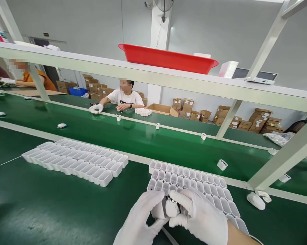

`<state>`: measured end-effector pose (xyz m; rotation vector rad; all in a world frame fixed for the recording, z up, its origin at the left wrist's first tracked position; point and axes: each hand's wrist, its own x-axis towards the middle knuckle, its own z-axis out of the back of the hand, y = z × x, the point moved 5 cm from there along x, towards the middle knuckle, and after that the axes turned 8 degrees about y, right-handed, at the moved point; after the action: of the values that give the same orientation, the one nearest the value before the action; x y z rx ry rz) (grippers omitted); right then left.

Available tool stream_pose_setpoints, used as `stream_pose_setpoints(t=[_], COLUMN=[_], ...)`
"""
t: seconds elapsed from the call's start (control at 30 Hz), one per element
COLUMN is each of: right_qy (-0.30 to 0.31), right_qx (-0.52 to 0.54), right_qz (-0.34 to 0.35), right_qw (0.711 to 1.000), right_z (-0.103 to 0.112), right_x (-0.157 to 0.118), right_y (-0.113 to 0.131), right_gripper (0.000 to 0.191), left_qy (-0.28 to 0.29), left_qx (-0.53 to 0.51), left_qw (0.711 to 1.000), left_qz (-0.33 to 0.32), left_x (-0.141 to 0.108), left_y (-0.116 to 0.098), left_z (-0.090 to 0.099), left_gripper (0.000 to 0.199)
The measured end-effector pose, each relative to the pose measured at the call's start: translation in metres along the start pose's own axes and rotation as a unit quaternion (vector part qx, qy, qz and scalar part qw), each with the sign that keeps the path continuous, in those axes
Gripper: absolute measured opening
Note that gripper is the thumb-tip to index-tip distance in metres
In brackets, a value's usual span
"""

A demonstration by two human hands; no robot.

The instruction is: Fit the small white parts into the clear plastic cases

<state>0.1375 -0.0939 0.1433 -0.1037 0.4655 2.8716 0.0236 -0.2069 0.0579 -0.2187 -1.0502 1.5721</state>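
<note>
In the head view, both my hands wear white gloves and meet low in the middle, over the green bench. My left hand (pixel 143 217) grips a white plastic cup-like housing (pixel 157 210), tilted on its side. My right hand (pixel 199 214) pinches a small rounded white part (pixel 172 207) with dark and metallic bits along its top, close against the housing's mouth. Whether the part is partly inside the housing I cannot tell. Just beyond my hands stand rows of white housings (pixel 191 173), open side up; my right hand hides some of them.
Another block of white housings (pixel 74 160) stands to the left. Beyond runs a green conveyor (pixel 133 136) carrying scattered white pieces. A slanted post (pixel 283 153) rises at right, near a white piece (pixel 256 200). Overhead, a shelf holds a red tray (pixel 166 58). A person (pixel 126 97) sits opposite.
</note>
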Motion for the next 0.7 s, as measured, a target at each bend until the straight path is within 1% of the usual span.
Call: stream_pose_setpoints(t=[0.2, 0.33, 0.47, 0.53, 0.7], right_qy=[-0.001, -0.027, -0.003, 0.008, 0.034], right_qx=[-0.001, 0.016, 0.006, 0.017, 0.07], right_qz=[-0.009, -0.001, -0.007, -0.017, -0.047], right_qw=[1.0, 1.0, 1.0, 1.0, 0.996], right_z=[-0.004, -0.004, -0.007, -0.008, -0.007], right_x=[-0.001, -0.001, 0.0, 0.001, 0.002], right_y=[-0.004, -0.005, -0.004, -0.005, -0.006], right_gripper=[0.022, 0.024, 0.023, 0.024, 0.037], left_qy=[-0.01, -0.005, -0.009, -0.015, -0.029], left_qx=[-0.008, 0.003, 0.018, 0.014, -0.03], left_qw=[1.0, 1.0, 0.999, 0.998, 0.997], left_qz=[-0.029, -0.026, -0.046, -0.055, -0.066], left_x=[0.001, 0.0, -0.001, -0.001, 0.004], left_y=[-0.007, -0.006, -0.005, -0.007, -0.017], left_z=[0.002, 0.0, -0.001, 0.0, 0.005], left_gripper=[0.051, 0.051, 0.055, 0.056, 0.053])
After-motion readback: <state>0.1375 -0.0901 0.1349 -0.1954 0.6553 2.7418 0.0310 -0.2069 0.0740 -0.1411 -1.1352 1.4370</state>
